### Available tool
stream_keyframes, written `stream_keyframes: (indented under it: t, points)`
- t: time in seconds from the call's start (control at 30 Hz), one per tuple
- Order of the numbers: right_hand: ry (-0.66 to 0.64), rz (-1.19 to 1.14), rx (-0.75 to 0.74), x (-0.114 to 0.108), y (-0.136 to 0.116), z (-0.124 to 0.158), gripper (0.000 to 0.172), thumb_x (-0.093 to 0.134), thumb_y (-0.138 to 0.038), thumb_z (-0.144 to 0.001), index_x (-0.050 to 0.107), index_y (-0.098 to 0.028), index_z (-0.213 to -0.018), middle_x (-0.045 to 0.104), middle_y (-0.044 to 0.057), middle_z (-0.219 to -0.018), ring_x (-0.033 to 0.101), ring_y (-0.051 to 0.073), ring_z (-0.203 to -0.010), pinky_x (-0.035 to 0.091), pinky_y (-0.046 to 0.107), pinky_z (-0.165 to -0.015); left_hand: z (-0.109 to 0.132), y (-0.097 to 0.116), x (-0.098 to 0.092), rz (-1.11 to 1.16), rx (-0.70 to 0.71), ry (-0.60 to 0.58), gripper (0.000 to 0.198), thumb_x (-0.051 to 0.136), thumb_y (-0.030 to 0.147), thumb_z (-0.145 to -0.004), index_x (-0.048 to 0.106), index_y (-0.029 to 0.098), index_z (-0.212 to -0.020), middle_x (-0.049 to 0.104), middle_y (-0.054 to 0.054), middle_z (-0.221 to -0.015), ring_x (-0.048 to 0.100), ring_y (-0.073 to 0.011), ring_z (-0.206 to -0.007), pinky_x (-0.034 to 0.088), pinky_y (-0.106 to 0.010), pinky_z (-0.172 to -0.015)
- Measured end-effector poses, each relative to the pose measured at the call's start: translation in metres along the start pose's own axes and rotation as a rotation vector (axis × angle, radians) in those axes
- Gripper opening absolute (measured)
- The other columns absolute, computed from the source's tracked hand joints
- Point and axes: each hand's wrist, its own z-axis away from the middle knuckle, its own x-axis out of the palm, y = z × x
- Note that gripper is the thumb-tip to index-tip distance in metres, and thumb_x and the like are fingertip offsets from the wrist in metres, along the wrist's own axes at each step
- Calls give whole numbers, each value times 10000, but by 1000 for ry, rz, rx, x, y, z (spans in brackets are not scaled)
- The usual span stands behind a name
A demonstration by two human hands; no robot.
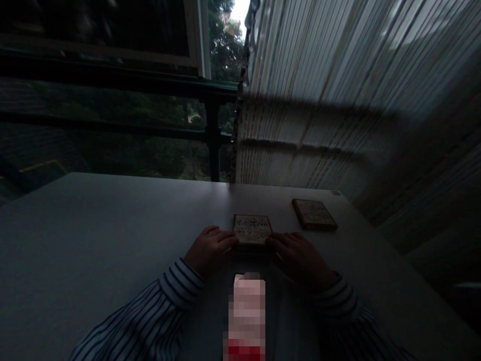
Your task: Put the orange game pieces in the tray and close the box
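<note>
Nearest the camera, at six o'clock from the hands' work, a slim dark-edged phone (247, 313) with a lit, pixelated face is seen. Just beyond it, a flat tan square box (252, 228) with dark lettering is held by near-closed, bent fingers: the left hand's (211, 249) at eight o'clock, the right hand's (298, 256) at four. It is gripped, seemingly unopened; whether it is lifted cannot be told. Between two and three o'clock, a matching tan box (314, 214) is left untouched on the smooth white table (131, 220).
</note>
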Motion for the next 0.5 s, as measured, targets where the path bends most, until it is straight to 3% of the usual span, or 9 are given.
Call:
stream_keyframes:
  t: [0.5]
  points:
    - [-50, 27, -3, -3, -3, -1, 231, 489, -182, -795, 515, -183, -1025, 584, 82, -985, 530, 174, -871, 351, 308, -751, 0, 1, -1, 27, -23, -55, 208, 558, 189, -722, 569, 201, -929, 634, -42, -981, 585, -197, -870, 379, -409, -816]
